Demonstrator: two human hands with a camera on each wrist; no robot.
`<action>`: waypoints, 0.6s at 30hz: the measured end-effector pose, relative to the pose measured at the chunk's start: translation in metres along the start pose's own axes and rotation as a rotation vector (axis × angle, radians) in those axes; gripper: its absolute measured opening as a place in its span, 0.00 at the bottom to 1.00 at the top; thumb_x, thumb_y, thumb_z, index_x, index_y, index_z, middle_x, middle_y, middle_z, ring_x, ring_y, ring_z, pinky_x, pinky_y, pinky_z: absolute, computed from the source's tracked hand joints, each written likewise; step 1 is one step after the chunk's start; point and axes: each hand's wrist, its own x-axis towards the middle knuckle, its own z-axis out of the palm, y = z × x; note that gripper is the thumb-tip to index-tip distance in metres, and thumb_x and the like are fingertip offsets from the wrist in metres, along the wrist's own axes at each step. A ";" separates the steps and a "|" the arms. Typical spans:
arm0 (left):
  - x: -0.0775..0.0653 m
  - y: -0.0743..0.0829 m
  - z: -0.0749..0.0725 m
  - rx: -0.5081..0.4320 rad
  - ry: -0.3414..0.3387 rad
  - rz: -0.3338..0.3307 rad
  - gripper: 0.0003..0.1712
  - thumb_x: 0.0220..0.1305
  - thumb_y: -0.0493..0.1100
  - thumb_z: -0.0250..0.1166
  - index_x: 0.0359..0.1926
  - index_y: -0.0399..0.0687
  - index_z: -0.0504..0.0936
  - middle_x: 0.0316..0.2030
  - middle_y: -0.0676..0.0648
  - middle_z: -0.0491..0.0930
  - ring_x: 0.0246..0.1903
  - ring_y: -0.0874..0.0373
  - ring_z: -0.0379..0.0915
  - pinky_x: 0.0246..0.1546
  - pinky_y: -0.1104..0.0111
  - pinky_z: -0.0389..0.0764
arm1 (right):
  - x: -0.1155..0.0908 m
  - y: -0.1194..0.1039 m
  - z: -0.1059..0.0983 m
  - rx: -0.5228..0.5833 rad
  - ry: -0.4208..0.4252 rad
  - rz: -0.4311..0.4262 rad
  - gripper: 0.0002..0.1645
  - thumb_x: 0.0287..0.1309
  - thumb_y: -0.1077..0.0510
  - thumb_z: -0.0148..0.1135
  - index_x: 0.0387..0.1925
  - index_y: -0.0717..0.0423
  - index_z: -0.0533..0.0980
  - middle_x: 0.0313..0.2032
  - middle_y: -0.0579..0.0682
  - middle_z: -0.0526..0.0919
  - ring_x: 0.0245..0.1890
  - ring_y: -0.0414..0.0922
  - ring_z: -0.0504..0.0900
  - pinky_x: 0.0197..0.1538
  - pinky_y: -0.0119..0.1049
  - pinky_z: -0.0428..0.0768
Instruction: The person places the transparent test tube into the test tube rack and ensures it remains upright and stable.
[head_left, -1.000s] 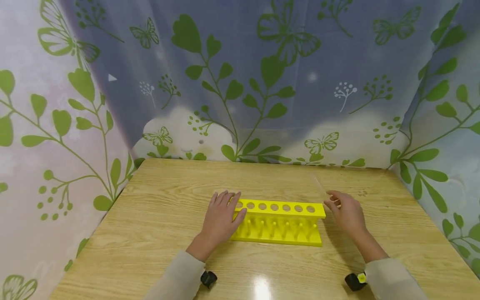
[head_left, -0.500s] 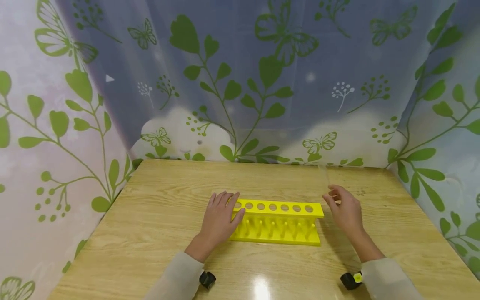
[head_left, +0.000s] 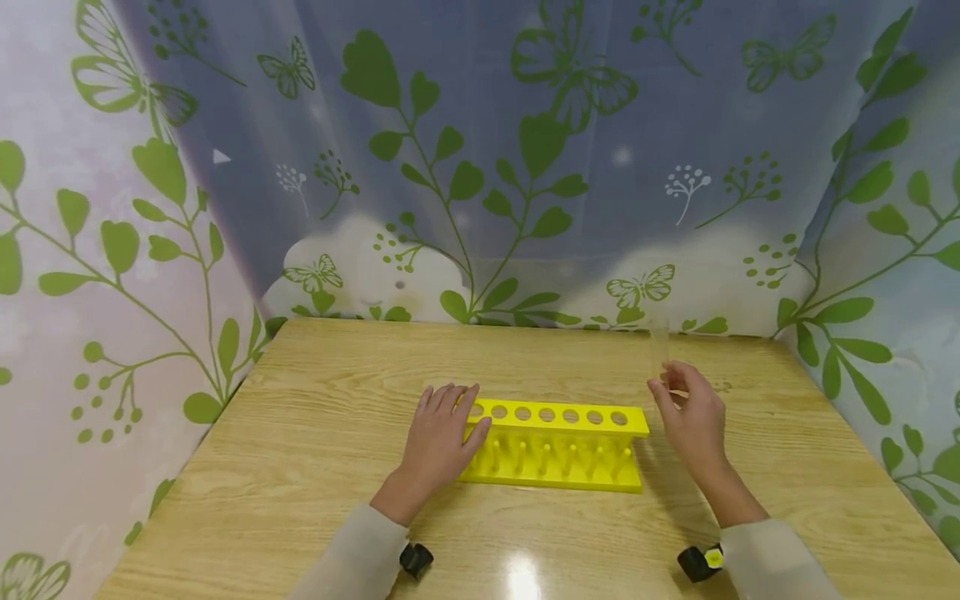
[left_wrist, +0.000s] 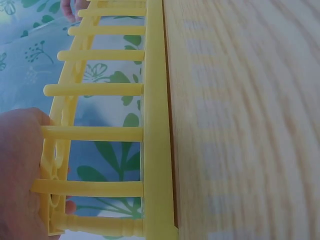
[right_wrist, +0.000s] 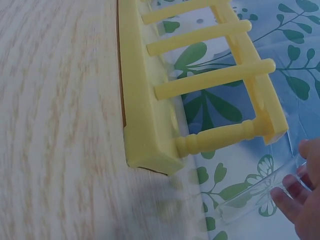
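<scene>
A yellow test tube rack (head_left: pixel 555 475) stands on the table, with a row of holes along its top plate and pegs along its base. My left hand (head_left: pixel 442 433) grips the top plate at its left end. In the left wrist view, the thumb side of that hand (left_wrist: pixel 20 170) lies over the plate, and fingertips show on its far side. Just off the rack's right end, my right hand (head_left: pixel 693 417) pinches a clear test tube (head_left: pixel 659 342), which points up and away from me. The right wrist view shows the tube (right_wrist: pixel 250 195) beside the rack's end post (right_wrist: pixel 220 139), apart from it.
Under everything is a wood-grain table (head_left: pixel 337 358). A patterned curtain (head_left: pixel 480 167) of leaves and butterflies hangs behind it and along both sides. Black wrist cameras (head_left: pixel 701 563) sit at both cuffs.
The test tube has swung from leaning left to nearly upright, and my right hand has turned and risen slightly with it. My left hand and the rack stay in place.
</scene>
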 end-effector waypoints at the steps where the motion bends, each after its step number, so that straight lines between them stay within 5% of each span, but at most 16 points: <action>1: 0.000 0.000 0.000 -0.003 0.003 0.002 0.31 0.72 0.57 0.51 0.67 0.43 0.69 0.58 0.43 0.73 0.63 0.44 0.64 0.69 0.47 0.55 | 0.000 -0.001 0.000 0.006 0.009 -0.003 0.19 0.59 0.64 0.66 0.51 0.67 0.76 0.38 0.60 0.82 0.38 0.56 0.83 0.40 0.20 0.79; 9: 0.000 -0.001 0.002 0.011 0.009 -0.001 0.33 0.72 0.58 0.51 0.66 0.40 0.69 0.59 0.42 0.73 0.63 0.44 0.64 0.69 0.47 0.55 | 0.002 -0.007 0.000 0.031 0.060 -0.032 0.19 0.56 0.67 0.68 0.50 0.67 0.76 0.37 0.59 0.82 0.37 0.47 0.81 0.41 0.20 0.79; 18: 0.000 -0.001 0.002 0.007 -0.003 -0.006 0.33 0.72 0.58 0.51 0.67 0.39 0.68 0.60 0.41 0.73 0.63 0.44 0.64 0.69 0.48 0.55 | 0.004 -0.012 0.001 0.104 0.130 -0.119 0.19 0.52 0.72 0.68 0.47 0.70 0.76 0.34 0.61 0.81 0.39 0.20 0.72 0.42 0.12 0.73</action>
